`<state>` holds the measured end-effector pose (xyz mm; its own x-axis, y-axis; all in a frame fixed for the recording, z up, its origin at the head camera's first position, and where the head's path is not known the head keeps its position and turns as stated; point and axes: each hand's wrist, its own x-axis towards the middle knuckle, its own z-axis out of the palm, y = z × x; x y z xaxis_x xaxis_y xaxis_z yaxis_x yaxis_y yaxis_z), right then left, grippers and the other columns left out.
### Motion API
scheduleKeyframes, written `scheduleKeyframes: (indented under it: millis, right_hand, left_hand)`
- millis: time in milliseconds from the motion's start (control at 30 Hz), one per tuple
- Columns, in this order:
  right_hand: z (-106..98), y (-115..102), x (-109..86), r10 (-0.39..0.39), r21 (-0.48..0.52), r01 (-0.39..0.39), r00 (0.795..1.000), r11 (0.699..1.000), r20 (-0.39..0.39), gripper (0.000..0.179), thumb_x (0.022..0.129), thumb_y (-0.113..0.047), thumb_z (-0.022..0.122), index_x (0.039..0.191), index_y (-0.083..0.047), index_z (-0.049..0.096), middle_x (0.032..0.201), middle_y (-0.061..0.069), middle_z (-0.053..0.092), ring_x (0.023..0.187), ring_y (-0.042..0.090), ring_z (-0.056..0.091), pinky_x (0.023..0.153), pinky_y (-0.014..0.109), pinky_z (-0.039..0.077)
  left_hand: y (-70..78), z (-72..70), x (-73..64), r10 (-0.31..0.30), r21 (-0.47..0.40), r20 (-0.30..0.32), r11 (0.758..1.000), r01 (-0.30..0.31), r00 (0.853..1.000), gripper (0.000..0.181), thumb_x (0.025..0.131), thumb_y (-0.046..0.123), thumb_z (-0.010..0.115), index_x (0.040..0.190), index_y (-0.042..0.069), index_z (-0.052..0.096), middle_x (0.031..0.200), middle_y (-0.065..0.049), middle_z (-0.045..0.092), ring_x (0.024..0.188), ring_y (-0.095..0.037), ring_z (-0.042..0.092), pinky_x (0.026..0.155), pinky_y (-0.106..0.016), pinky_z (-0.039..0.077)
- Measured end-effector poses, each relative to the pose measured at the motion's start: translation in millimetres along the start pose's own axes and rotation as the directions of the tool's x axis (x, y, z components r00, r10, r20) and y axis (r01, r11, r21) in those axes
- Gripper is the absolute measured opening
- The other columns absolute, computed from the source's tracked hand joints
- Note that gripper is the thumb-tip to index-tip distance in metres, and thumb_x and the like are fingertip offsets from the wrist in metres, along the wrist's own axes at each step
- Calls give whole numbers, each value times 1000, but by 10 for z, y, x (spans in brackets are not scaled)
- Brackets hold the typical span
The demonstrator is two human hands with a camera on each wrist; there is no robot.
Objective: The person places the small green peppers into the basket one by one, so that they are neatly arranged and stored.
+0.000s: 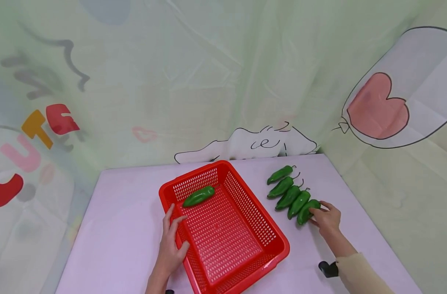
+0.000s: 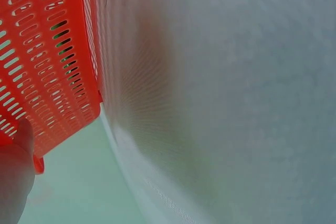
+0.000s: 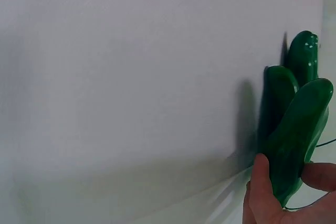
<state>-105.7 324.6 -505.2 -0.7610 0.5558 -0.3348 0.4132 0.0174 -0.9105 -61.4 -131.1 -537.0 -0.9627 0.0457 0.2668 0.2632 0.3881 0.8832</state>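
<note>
My right hand (image 1: 327,218) pinches the nearest of several green peppers (image 1: 305,213) between thumb and fingers. In the right wrist view this pepper (image 3: 299,135) slants up from the fingertips and overlaps other peppers (image 3: 302,56) behind it. My left hand (image 1: 172,241) holds the left rim of a red plastic basket (image 1: 274,222), its thumb and a finger reaching over the edge. The left wrist view has one finger (image 2: 23,140) along the perforated outer wall (image 2: 47,72). Inside the basket, near its far left corner, lies one green pepper (image 1: 199,197).
The other green peppers (image 1: 280,174) lie in a slanting row right of the basket on the pale table (image 1: 124,228). A printed cloth (image 1: 194,81) hangs behind and at both sides. A small black object (image 1: 328,269) sits beside the right sleeve (image 1: 359,273).
</note>
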Motion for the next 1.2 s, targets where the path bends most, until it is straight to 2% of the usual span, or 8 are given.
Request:
scheduleKeyframes:
  millis: [133,200,267,367,500,833,1067,1200]
  right_hand:
    - [1,-58,-45,29,60,-29,1000,998,12,74,85,6,60,150,8,26,106,16,53,68,3,60,67,34,61]
    - [6,-89,-65,37,89,-39,999,995,26,74,85,6,60,151,7,25,95,7,54,69,3,61,67,34,61]
    - [17,-125,-90,44,107,-49,998,993,44,75,86,5,61,152,6,23,93,5,55,70,3,62,69,33,61]
    - [41,-181,-127,44,117,-53,996,992,83,77,88,4,60,153,6,18,111,16,53,70,1,61,71,33,61]
    - [79,-255,-181,45,111,-57,993,992,111,78,90,3,57,154,4,13,135,27,39,71,-1,60,75,33,60]
    - [242,-410,-315,40,98,-53,990,994,133,76,93,-1,57,155,1,14,138,26,40,75,1,60,78,32,59]
    - [417,-525,-428,20,94,-36,986,995,166,74,94,-2,54,156,-1,13,144,27,34,80,2,58,83,31,58]
    - [520,-588,-497,4,94,-21,984,995,177,72,94,0,53,156,-1,15,148,28,31,93,10,58,82,31,58]
  left_hand:
    - [-3,-3,-1,1,1,1,1000,-1,1000,69,66,11,68,130,30,51,162,6,14,141,-34,29,92,-50,53]
    - [-4,-4,-3,1,1,1,1000,-1,1000,69,66,11,68,130,30,51,162,7,13,141,-34,29,92,-50,53]
    - [-6,-5,-5,1,2,0,1000,-1,1000,69,66,11,68,130,30,51,162,7,13,141,-34,29,92,-50,53]
    - [-8,-4,-7,1,0,-3,1000,-1,1000,69,66,11,67,130,30,51,162,7,13,141,-34,29,92,-49,53]
    - [-11,0,-9,2,-12,-3,1000,-2,1000,69,67,10,67,131,30,51,162,7,14,141,-34,29,92,-49,53]
    - [-1,-2,-2,23,-16,-9,1000,-24,1000,68,67,9,66,131,27,53,162,3,16,141,-35,29,92,-50,53]
    - [4,-6,-2,11,-18,-1,1000,-11,1000,67,67,10,67,131,28,52,162,4,15,141,-35,30,92,-49,53]
    - [-4,-2,-3,13,-16,-1,1000,-13,1000,67,67,11,67,131,29,52,162,0,16,141,-35,29,92,-48,53]
